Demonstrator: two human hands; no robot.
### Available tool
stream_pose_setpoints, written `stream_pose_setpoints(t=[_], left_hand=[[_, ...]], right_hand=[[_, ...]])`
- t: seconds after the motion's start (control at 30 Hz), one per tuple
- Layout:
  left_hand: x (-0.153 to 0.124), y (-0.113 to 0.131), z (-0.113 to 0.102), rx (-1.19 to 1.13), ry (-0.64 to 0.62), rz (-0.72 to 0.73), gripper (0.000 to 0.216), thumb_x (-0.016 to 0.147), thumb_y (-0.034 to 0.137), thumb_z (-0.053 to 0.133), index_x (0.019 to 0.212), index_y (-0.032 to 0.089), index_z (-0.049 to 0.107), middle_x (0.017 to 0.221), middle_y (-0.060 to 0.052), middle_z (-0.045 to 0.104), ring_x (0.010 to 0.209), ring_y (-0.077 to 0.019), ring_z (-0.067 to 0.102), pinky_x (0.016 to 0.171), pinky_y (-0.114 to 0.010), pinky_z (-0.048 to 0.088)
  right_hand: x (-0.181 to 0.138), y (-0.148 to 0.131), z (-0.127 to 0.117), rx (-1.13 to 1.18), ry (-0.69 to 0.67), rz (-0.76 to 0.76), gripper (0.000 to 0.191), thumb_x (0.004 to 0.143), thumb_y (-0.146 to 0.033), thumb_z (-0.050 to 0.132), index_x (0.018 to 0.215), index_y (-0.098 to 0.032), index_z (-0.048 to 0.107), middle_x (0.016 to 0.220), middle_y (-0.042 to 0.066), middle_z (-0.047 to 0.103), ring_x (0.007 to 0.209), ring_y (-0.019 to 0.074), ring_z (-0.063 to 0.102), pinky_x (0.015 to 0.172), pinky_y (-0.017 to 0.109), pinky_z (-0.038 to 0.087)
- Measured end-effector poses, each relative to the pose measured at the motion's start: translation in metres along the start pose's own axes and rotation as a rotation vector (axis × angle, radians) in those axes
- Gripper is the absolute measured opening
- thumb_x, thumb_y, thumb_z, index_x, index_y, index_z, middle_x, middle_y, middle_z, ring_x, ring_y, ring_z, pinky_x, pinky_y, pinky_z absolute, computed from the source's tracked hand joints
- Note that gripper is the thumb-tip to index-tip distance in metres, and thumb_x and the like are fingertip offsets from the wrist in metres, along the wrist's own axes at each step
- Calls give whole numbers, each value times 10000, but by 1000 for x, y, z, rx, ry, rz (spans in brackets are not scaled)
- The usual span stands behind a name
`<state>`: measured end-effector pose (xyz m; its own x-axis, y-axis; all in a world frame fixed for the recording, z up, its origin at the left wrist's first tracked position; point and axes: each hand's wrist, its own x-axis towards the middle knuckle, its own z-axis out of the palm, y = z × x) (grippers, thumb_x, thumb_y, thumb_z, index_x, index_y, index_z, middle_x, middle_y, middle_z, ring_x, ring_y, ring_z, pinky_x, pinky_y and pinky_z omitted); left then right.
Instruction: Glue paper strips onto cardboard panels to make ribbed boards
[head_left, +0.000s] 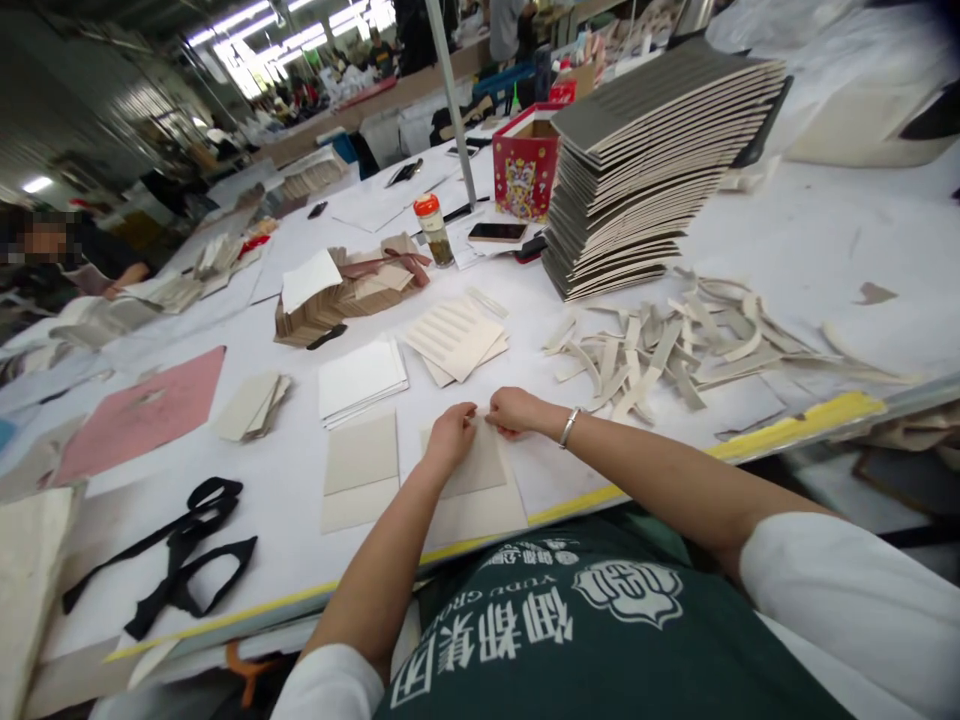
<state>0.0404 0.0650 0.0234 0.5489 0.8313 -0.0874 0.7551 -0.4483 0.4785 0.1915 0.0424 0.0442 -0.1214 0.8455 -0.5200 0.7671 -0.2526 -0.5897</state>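
My left hand [452,437] and my right hand [514,411] are close together over the far edge of a beige panel [480,462]. Both have thumb and fingers pinched. What lies between the fingertips is too small to make out. The panel rests on a paler sheet [480,515] at the table's near edge. To the left is a similar beige piece [361,452], also on a paler sheet. Just beyond sit a stack of white sheets [361,382] and several cream panels [456,335], the top one with raised stripes.
Loose pale strips [660,345] lie in a heap to the right, before a tall stack of grey boards [637,170]. Further back are a red box [523,165], a jar [434,232] and a phone [497,232]. Black straps [187,560] lie left; a person sits beyond.
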Motion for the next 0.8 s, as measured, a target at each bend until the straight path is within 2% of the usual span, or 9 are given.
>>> stream_pose_setpoints(t=[0.1,0.23,0.33,0.43,0.53,0.63,0.8], left_hand=[[16,4,-4,13,-87,7,389,676,60,474,1040,181,540,944,-19,635,804,-134,582,793,-264,453],[33,10,-9,76,-218,20,344,660,73,493,983,173,555,868,-14,646,796,-146,586,734,-245,445],[47,13,-11,108,-294,35,332,624,69,522,939,166,563,777,-7,649,749,-162,586,691,-251,437],[52,12,-10,87,-334,57,367,611,57,526,958,175,543,716,17,637,712,-154,579,679,-248,430],[42,7,-7,26,-300,121,377,667,67,487,1024,186,496,730,25,621,709,-135,570,691,-243,433],[22,-2,-3,-52,-190,175,323,738,117,460,1054,185,470,810,0,609,775,-131,566,735,-255,444],[-14,-16,-2,-82,-79,224,365,759,217,521,1111,187,427,1082,-64,553,962,-152,537,847,-301,438]], right_hand=[[12,2,0,110,-59,114,226,761,-224,479,669,-82,629,687,129,673,483,145,601,466,223,458],[21,5,-3,200,-104,207,199,742,-182,495,642,-70,625,541,102,641,422,148,581,458,244,478],[27,5,-2,204,-125,233,207,743,-171,487,626,-69,623,493,92,622,412,154,578,453,250,483],[30,5,0,158,-124,239,204,727,-179,495,612,-74,627,529,107,639,427,171,589,439,261,481],[26,4,3,166,-104,252,202,723,-180,489,637,-73,638,596,131,662,448,173,600,434,252,477],[21,2,7,195,-80,252,215,732,-194,479,670,-74,646,644,145,673,464,165,606,425,229,468],[15,-1,7,164,-78,218,231,743,-205,463,700,-81,654,706,148,681,505,161,614,432,209,458]])
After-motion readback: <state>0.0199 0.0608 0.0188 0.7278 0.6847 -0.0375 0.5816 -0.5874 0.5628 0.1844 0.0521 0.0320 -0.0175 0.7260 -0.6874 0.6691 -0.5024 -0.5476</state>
